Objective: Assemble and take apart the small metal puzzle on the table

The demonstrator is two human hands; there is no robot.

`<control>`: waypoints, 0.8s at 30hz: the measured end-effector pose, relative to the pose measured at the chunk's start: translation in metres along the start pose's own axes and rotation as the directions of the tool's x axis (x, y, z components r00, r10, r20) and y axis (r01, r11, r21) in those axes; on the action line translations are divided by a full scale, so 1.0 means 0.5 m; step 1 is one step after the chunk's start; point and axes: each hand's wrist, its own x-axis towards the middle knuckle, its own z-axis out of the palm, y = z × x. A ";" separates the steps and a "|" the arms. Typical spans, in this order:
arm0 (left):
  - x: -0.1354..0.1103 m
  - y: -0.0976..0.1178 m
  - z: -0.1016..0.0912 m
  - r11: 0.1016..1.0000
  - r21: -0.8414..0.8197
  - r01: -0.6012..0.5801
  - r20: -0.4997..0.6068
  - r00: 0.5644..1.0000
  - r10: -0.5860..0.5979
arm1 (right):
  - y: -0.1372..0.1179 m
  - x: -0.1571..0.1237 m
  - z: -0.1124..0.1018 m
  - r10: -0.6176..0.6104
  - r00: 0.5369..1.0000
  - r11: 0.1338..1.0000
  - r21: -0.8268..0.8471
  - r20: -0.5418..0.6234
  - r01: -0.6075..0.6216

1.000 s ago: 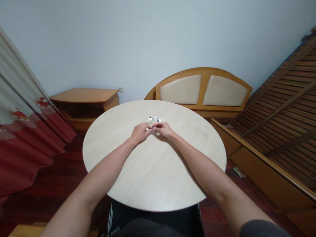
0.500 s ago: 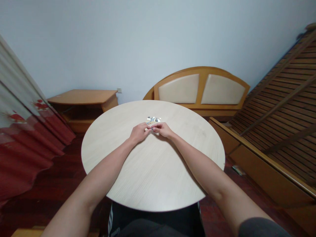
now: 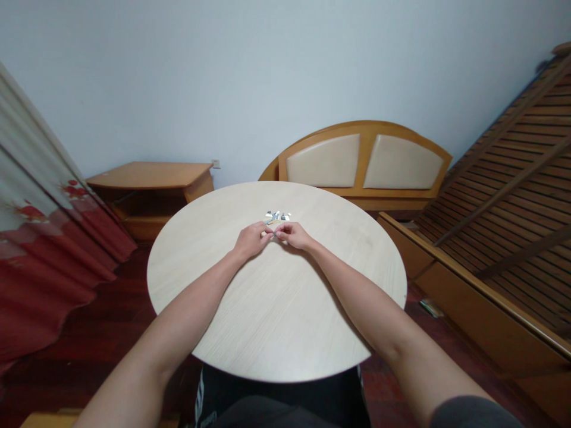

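Observation:
My left hand [image 3: 253, 239] and my right hand [image 3: 294, 234] meet fingertip to fingertip over the middle of the round pale table [image 3: 276, 309]. Between their pinched fingers is a small grey piece [image 3: 275, 233], too small to name, and both hands grip it. Just beyond the fingers lies a little group of small flat pieces [image 3: 277, 216], grey, white and tan. Part of this group is hidden behind my hands.
A low wooden cabinet [image 3: 156, 173] stands against the wall at the left, near a red and white curtain [image 3: 49, 261]. Behind the table is a padded headboard [image 3: 325, 160]. A wooden bed frame [image 3: 473, 291] and leaning slats [image 3: 517, 178] fill the right.
My fingers have shifted very slightly around the small grey piece. The arms and the group of pieces look the same.

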 end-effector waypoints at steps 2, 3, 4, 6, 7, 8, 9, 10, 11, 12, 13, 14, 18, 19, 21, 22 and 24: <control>0.001 -0.001 0.002 1.000 -0.002 -0.001 -0.010 1.000 0.001 | 0.001 0.001 0.001 0.002 1.000 1.000 -0.010 -0.007 -0.002; 0.001 -0.002 0.003 1.000 -0.004 0.001 -0.014 1.000 -0.001 | 0.001 0.001 0.002 0.003 1.000 1.000 -0.011 -0.011 -0.003; 0.001 -0.003 0.004 1.000 -0.006 0.005 -0.018 1.000 -0.005 | 0.001 0.001 0.003 0.002 1.000 1.000 -0.011 -0.016 -0.002; 0.001 -0.004 0.005 1.000 -0.007 0.018 -0.022 1.000 -0.019 | 0.002 0.002 0.006 -0.001 1.000 1.000 -0.003 -0.025 0.001; 0.000 -0.004 0.005 1.000 -0.006 0.027 -0.025 0.999 -0.027 | 0.001 0.002 0.008 -0.002 1.000 1.000 0.004 -0.029 0.002; 0.000 -0.004 0.005 0.999 -0.004 0.034 -0.027 0.999 -0.034 | 0.001 0.002 0.009 -0.003 1.000 1.000 0.013 -0.031 0.003; -0.001 -0.003 0.005 0.999 -0.001 0.039 -0.028 0.999 -0.039 | 0.001 0.002 0.010 -0.003 0.999 1.000 0.023 -0.035 0.004; -0.001 -0.002 0.004 0.999 0.002 0.042 -0.030 0.999 -0.042 | 0.000 0.002 0.011 -0.004 0.999 1.000 0.030 -0.038 0.005; -0.001 -0.001 0.004 0.999 0.004 0.043 -0.030 0.999 -0.043 | 0.000 0.002 0.012 -0.005 0.999 0.999 0.035 -0.040 0.007; -0.002 0.001 0.003 0.999 0.008 0.043 -0.030 0.999 -0.043 | 0.000 0.002 0.012 -0.007 0.999 0.999 0.037 -0.041 0.009; -0.002 0.002 0.003 0.999 0.010 0.044 -0.027 0.999 -0.043 | -0.001 0.002 0.012 -0.009 0.999 0.999 0.039 -0.040 0.010; -0.002 0.004 0.002 0.999 0.013 0.045 -0.023 0.999 -0.045 | -0.001 0.002 0.012 -0.010 0.999 0.999 0.039 -0.039 0.011; -0.001 0.008 0.002 0.998 0.016 0.055 -0.005 0.998 -0.055 | -0.001 0.001 0.012 -0.009 0.999 0.999 0.037 -0.044 0.010; -0.001 0.008 0.002 0.998 0.014 0.055 -0.001 0.998 -0.055 | -0.002 0.000 0.012 -0.009 0.999 0.999 0.032 -0.046 0.010; 0.000 0.008 0.001 0.999 0.012 0.052 0.007 0.999 -0.052 | -0.003 0.000 0.012 -0.011 0.999 1.000 0.017 -0.052 0.012; 0.000 0.008 0.001 0.999 0.012 0.051 0.010 0.999 -0.051 | -0.004 -0.001 0.012 -0.012 0.998 1.000 0.007 -0.055 0.012; 0.000 0.008 0.001 0.999 0.014 0.050 0.015 0.999 -0.050 | -0.004 -0.001 0.013 -0.012 0.998 1.000 -0.011 -0.059 0.011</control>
